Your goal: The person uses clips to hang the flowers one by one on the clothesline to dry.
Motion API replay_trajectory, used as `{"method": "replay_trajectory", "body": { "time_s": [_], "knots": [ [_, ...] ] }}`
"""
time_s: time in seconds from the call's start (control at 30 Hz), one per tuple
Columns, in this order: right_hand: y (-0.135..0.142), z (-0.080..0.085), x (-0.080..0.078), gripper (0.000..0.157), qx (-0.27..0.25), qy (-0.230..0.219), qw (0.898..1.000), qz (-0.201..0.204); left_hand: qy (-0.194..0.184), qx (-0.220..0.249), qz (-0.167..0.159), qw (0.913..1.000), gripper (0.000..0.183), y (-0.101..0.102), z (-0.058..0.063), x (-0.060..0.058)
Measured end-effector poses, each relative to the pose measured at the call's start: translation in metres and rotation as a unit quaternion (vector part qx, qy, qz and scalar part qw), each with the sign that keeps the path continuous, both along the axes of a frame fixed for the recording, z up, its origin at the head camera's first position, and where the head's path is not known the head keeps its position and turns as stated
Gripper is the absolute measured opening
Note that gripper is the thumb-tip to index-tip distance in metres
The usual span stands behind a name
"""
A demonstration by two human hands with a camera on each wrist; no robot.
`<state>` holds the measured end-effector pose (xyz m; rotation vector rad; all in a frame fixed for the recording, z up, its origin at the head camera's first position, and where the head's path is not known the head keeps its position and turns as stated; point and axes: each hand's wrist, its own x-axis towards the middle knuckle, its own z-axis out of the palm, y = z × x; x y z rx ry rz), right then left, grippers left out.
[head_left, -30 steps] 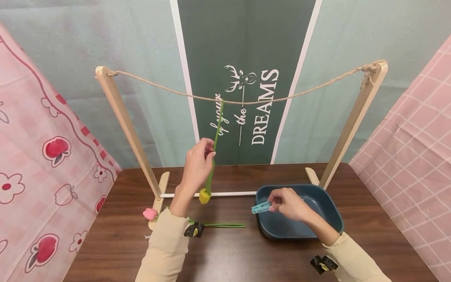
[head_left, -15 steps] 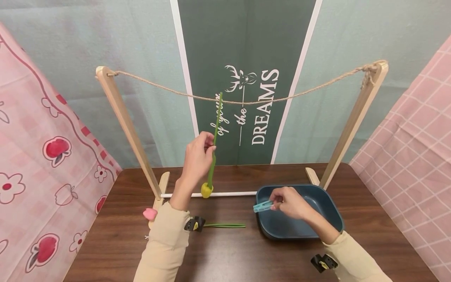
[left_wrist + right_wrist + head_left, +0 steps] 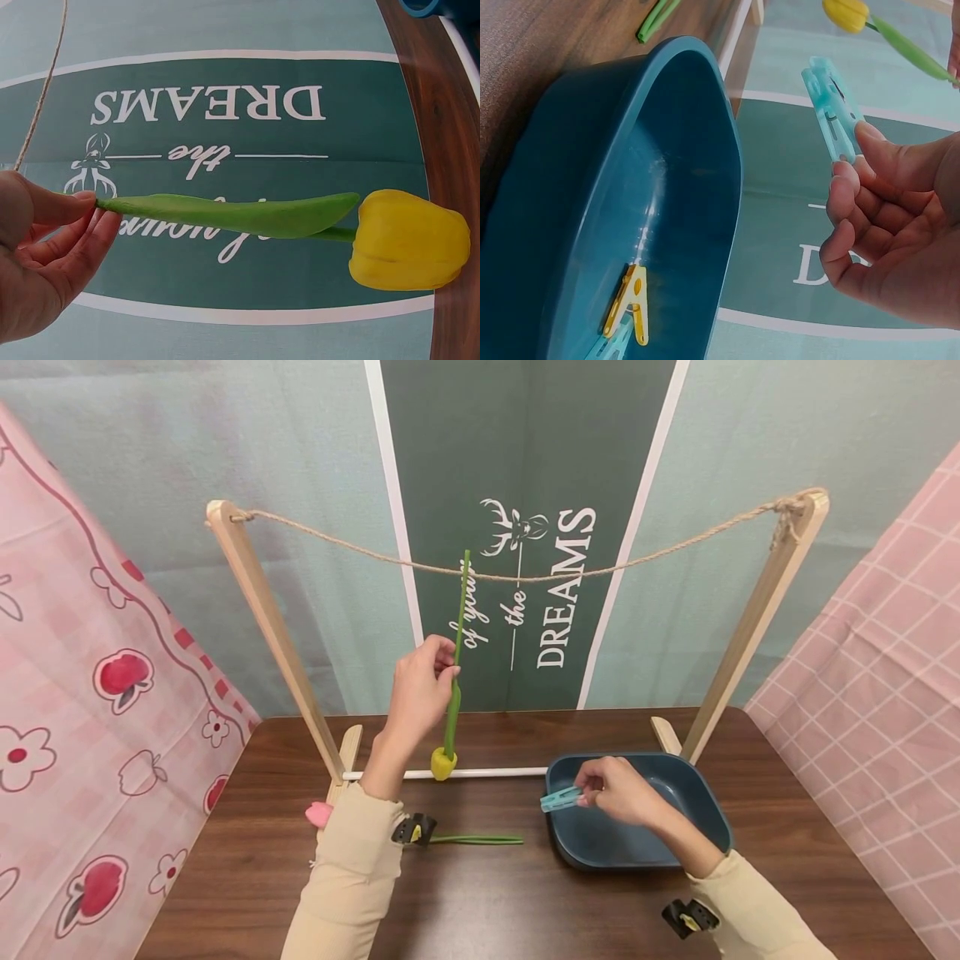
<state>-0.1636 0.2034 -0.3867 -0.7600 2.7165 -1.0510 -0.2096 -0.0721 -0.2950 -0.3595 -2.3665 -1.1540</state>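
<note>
My left hand (image 3: 424, 685) pinches the green stem of a yellow tulip (image 3: 444, 763), which hangs bloom down. In the head view the stem's bare end overlaps the twine (image 3: 525, 579) and rises just past it. A single long leaf (image 3: 247, 215) lies along the stem in the left wrist view. Thumb and fingertips of my right hand (image 3: 617, 792) pinch a light blue clothespin (image 3: 831, 109) by one end, over the left side of a dark blue basin (image 3: 720, 827). Inside the basin are a yellow clothespin (image 3: 634, 300) and a light blue one, partly cut off.
The twine sags between two wooden posts (image 3: 273, 635), joined low down by a white rod (image 3: 502, 772). A pink tulip (image 3: 318, 814) lies on the table at left, partly behind my left sleeve, and green stems (image 3: 480, 840) stick out to its right. Printed cloths hang around.
My left hand has risen with the yellow tulip, so the stem's tip moves from the twine to a little above it. My right hand with the clothespin has barely shifted.
</note>
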Motion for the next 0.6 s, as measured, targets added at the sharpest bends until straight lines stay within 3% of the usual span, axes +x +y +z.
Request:
{"method": "replay_trajectory", "body": {
  "time_s": [0.6],
  "knots": [
    [0.0003,0.0088,-0.0086,0.009,0.009,0.009,1.0,-0.004,-0.017,0.002,0.001,0.9999,0.016,-0.0002,0.0011,-0.0006]
  ]
}}
